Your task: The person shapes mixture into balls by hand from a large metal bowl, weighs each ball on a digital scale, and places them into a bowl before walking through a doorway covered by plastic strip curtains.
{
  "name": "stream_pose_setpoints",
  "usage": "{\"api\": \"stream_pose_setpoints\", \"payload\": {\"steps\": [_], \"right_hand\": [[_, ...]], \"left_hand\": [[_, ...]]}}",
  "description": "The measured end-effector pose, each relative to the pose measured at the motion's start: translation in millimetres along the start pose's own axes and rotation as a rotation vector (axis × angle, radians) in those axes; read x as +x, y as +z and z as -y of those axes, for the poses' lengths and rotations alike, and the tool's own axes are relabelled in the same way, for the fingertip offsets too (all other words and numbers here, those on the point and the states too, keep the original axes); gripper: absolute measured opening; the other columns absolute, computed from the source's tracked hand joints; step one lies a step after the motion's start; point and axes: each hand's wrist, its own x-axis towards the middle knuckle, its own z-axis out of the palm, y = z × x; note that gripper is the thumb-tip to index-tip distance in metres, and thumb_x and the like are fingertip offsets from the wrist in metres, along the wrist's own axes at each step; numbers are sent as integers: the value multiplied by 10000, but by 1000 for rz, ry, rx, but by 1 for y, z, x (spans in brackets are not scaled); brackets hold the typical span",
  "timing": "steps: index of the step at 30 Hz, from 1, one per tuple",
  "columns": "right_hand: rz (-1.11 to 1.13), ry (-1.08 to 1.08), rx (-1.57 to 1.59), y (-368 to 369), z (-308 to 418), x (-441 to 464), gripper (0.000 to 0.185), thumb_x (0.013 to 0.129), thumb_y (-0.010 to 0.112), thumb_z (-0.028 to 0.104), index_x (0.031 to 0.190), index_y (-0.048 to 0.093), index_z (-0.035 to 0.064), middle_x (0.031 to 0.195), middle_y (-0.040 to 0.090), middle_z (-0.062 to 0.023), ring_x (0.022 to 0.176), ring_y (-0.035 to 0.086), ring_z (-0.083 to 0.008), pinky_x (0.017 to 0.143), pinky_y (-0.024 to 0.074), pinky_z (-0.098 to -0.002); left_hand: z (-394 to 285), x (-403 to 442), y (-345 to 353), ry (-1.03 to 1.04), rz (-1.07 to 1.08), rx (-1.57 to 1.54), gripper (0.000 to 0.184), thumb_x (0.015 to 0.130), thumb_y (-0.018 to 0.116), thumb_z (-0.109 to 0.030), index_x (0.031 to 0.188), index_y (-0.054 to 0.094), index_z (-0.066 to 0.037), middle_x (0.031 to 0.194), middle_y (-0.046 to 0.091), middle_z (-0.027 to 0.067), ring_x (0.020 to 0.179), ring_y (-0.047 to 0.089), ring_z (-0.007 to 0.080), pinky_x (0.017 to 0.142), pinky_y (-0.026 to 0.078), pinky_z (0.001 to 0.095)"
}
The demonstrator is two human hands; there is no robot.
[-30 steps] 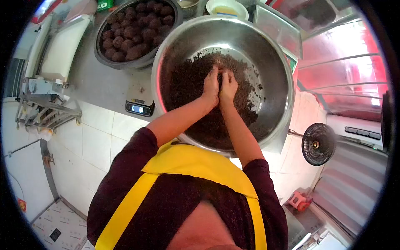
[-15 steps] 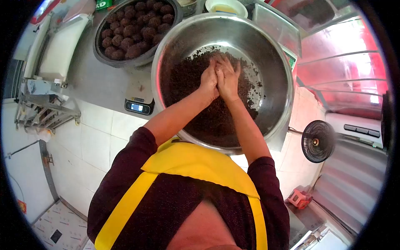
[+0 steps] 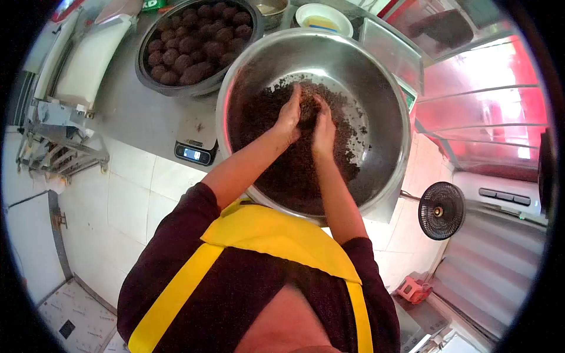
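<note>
A large steel bowl point(image 3: 385, 147) holds loose dark brown crumbs point(image 3: 288, 170), spread thicker toward its near left side. Over the crumbs, my left hand point(image 3: 289, 117) and my right hand point(image 3: 323, 130) face each other, palms inward and fingers pointing away from me. Between them is a rough ball of dark crumbs point(image 3: 308, 112), which both hands cup from the sides. Its lower edge blends into the crumbs behind, so its full outline is hard to make out. To the upper left, a black tub point(image 3: 141, 67) is filled with several dark round balls point(image 3: 197, 47).
A digital scale point(image 3: 194, 154) sits at the counter's front edge, left of the bowl. Behind the bowl is a white dish point(image 3: 347, 26) with something yellowish in it. A black fan point(image 3: 441, 210) stands to the right; a white-topped machine point(image 3: 88, 65) is at left.
My hands were pressed together; now they have come apart, with the dark ball showing between them. The whole view has shifted slightly.
</note>
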Motion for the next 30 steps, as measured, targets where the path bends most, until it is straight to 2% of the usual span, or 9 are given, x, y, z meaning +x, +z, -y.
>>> {"api": "stream_pose_setpoints", "payload": {"steps": [4,8,11,15,16,20,23,25,30], "right_hand": [[207,-330,-375,-25,15,27,451,957,332,351,1201,558,46,1299,506,-161,1263,417,-325,1095,179,-492],[74,-594,-491,-4,4,12,326,910,446,249,1087,614,32,1168,593,-141,1198,477,-302,1083,221,-487],[58,-505,-323,13,-23,-1,308,900,452,224,1076,612,29,1127,611,-132,1162,508,-286,1085,225,-474],[70,-588,-497,3,-9,21,309,911,420,207,1073,602,17,1149,596,-121,1140,521,-285,1084,222,-481],[-11,-531,-545,-3,-7,27,316,918,414,214,1093,597,24,1160,593,-124,1140,520,-295,1079,222,-489],[185,-173,-120,-11,1,23,332,926,403,242,1102,601,42,1151,594,-145,1114,529,-313,1071,250,-470],[79,-290,-353,2,-5,17,337,924,396,252,1068,605,30,1121,606,-154,1076,550,-317,1064,272,-466],[-16,-501,-404,11,-8,10,283,906,419,207,976,606,5,1037,626,-158,998,584,-312,1043,310,-480],[75,-547,-485,5,-32,27,231,882,492,197,961,610,15,1031,626,-146,1018,571,-309,1059,274,-480]], "left_hand": [[-10,-37,7,59,251,-164,767,831,473,-671,1277,480,-47,1272,509,141,1170,486,247,982,331,478],[4,-23,13,117,116,-260,621,874,520,-561,1132,556,3,1099,585,111,989,570,227,832,465,389],[24,-5,2,87,126,-323,635,846,590,-527,1183,533,8,1193,560,148,1088,543,259,877,466,369],[-5,-30,8,24,44,66,709,859,445,-648,1278,452,-77,1309,438,159,1221,411,298,984,341,527],[-13,-38,12,61,79,137,811,828,389,-721,1360,358,-110,1398,339,148,1305,294,322,1015,221,617],[-5,-7,-11,64,464,-161,890,797,416,-745,1399,305,-98,1436,295,140,1322,274,314,1027,209,615],[-6,-25,10,10,-39,8,661,892,424,-601,1249,478,-47,1239,505,155,1152,487,283,910,433,500],[1,-17,9,-6,77,-88,658,908,420,-576,1261,477,-23,1273,483,175,1148,483,283,891,432,471],[-12,-29,12,50,129,-15,690,894,421,-601,1303,431,-45,1297,456,170,1199,441,275,945,405,478]]}}
